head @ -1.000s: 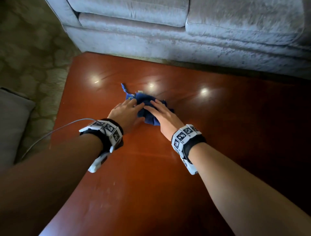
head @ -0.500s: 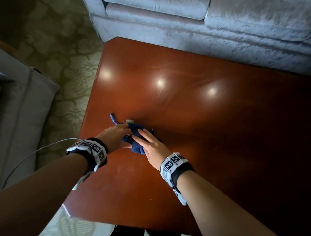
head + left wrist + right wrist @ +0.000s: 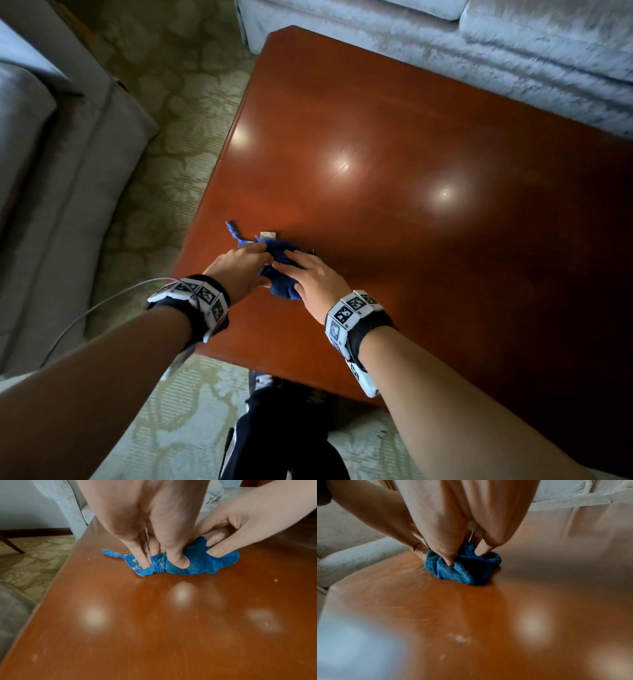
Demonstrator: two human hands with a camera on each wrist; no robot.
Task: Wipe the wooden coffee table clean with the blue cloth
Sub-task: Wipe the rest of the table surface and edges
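Head view: both hands, left hand (image 3: 239,270) and right hand (image 3: 313,277), press curled fingertips into the bunched blue cloth (image 3: 279,270) between them on the coffee table (image 3: 411,240); better to flatten it under the palms before sweeping outward.

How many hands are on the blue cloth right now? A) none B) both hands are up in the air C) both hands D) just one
C: the left hand and the right hand both press down on the bunched blue cloth, which lies on the wooden coffee table.
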